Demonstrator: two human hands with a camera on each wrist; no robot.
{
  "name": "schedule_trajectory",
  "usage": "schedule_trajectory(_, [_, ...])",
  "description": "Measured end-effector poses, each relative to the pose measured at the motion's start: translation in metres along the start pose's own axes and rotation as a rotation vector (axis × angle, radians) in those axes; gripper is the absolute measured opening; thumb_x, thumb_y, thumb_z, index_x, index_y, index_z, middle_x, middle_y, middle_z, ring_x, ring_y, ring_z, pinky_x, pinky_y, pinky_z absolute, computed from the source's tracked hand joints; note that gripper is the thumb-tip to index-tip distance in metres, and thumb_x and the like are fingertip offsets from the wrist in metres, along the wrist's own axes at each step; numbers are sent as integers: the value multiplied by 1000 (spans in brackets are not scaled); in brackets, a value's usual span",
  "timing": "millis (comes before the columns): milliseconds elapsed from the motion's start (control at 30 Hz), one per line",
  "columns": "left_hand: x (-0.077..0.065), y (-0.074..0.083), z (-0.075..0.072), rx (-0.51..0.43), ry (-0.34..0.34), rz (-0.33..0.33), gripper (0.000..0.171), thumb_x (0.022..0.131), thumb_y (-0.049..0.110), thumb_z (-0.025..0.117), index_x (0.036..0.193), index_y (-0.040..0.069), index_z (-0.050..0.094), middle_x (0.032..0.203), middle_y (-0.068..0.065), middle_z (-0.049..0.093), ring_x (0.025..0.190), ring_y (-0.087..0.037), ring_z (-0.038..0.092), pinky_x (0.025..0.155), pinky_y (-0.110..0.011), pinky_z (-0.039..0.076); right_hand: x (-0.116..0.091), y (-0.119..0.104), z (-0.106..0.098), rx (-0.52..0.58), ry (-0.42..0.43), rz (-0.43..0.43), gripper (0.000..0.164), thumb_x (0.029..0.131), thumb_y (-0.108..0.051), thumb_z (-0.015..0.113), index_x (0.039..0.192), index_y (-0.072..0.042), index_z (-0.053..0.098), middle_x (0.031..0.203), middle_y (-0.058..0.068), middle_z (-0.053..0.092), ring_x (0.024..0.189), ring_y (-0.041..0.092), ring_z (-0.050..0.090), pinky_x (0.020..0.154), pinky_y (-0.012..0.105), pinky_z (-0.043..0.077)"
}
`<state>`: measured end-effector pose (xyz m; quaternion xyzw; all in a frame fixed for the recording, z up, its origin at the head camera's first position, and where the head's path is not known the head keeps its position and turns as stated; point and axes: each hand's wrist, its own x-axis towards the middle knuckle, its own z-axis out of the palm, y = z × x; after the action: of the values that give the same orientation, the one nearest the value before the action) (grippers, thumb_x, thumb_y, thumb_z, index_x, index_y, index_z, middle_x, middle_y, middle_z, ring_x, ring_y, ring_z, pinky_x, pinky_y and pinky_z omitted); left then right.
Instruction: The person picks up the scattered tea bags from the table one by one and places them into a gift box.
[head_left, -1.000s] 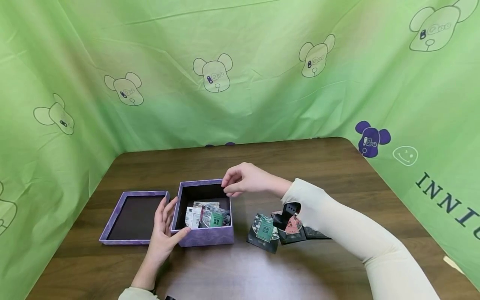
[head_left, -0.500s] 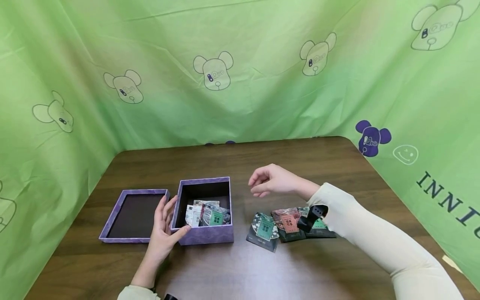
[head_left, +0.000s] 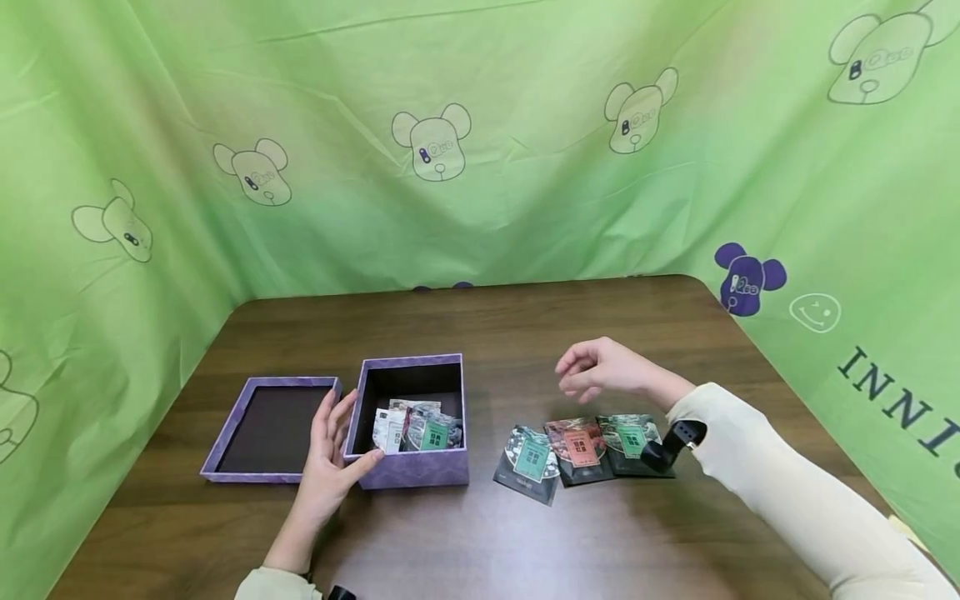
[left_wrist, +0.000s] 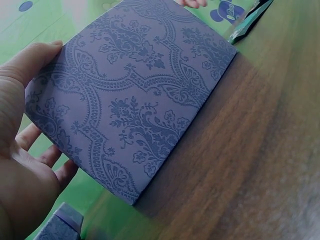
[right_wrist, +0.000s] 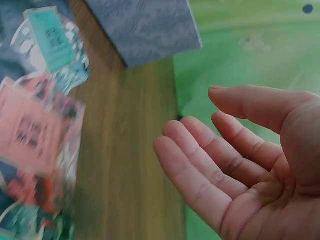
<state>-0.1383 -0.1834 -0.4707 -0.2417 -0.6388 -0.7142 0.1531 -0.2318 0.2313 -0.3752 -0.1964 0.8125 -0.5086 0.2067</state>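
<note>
Your L hand [head_left: 327, 465] pinching box [head_left: 414, 469] nr front L corner, your R hand [head_left: 611, 367] w/ thumb & fingers apart, nr 3 pkts [head_left: 581, 450], other pkts [head_left: 435, 435] in box.

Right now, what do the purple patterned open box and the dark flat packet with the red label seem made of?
Purple patterned open box: probably cardboard with matte printed paper, judging by its crisp edges and floral pattern. Dark flat packet with the red label: perhaps plastic or foil film, as it looks thin; finish unclear.

Hands [head_left: 326, 471] well apart, right one [head_left: 606, 367] aloft
</note>
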Motion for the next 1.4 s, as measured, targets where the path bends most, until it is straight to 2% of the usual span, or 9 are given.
schedule_trajectory(200, [0, -2, 0, 2, 5, 9, 100, 75, -26, 65, 152, -7, 4, 150, 3, 39, 137, -8, 37, 112, -17, 23, -15, 22, -12, 18, 33, 43, 39, 85, 2, 70, 114, 22, 52, 93, 15, 71, 77, 22, 69, 64, 33, 58])
schedule_trajectory(433, [0, -2, 1, -8, 9, -14, 100, 76, -23, 66, 153, -4, 5, 150, 6, 39, 136, -7, 37, 110, -16, 25, -32, 48, -20, 27, 59, 80, 42, 83, 5, 70, 116, 22, 51, 85, 5, 65, 72, 14, 63, 63, 31, 56])
schedule_trajectory(533, [0, -1, 1, -11, 11, -27, 100, 77, -22, 67, 154, 1, 8, 150, 6, 39, 136, -7, 37, 110, -15, 25, -38, 58, -23, -7, 81, 78, 45, 77, 6, 73, 115, 21, 53, 83, 5, 59, 70, 11, 56, 60, 27, 53])
schedule_trajectory(633, [0, -1, 0, -10, 12, -37, 100, 77, -21, 68, 155, 5, 10, 150, 5, 38, 137, -7, 37, 111, -15, 24, -42, 66, -24, -97, 108, 77, 49, 70, 5, 78, 113, 17, 57, 86, 7, 54, 73, 13, 51, 60, 24, 49])
schedule_trajectory(800, [0, -1, 1, -7, 12, -37, 100, 78, -21, 68, 155, 6, 11, 150, 4, 38, 136, -6, 37, 110, -15, 25, -49, 73, -27, -243, 102, 91, 58, 65, -2, 86, 115, 11, 59, 94, 11, 51, 85, 23, 47, 69, 30, 44])
schedule_trajectory(967, [1, -1, 1, -5, 11, -31, 100, 78, -20, 69, 155, 6, 11, 150, 4, 38, 137, -6, 37, 110, -15, 25, -54, 76, -28, -271, 62, 114, 68, 64, -3, 89, 120, 11, 55, 100, 15, 50, 90, 26, 45, 75, 36, 41])
schedule_trajectory(1067, [1, -2, 1, -6, 10, -28, 101, 78, -20, 69, 155, 3, 9, 150, 4, 38, 136, -6, 37, 110, -16, 26, -56, 78, -27, -294, 57, 121, 71, 60, -3, 91, 120, 9, 55, 100, 16, 46, 91, 28, 41, 75, 36, 40])
schedule_trajectory(1200, [1, -2, 1, -11, 5, -20, 101, 78, -19, 70, 154, -3, 5, 150, 4, 38, 137, -6, 37, 110, -16, 26, -57, 80, -25, -358, 76, 109, 65, 54, -2, 91, 111, 5, 60, 98, 15, 45, 92, 29, 40, 75, 36, 39])
schedule_trajectory(1400, [1, -1, 0, -11, 5, -14, 100, 78, -19, 70, 155, 5, 10, 151, 3, 38, 137, -7, 37, 110, -16, 26, -56, 83, -22, -407, 100, 91, 48, 51, -4, 91, 91, 0, 64, 90, 8, 51, 86, 22, 44, 73, 32, 40])
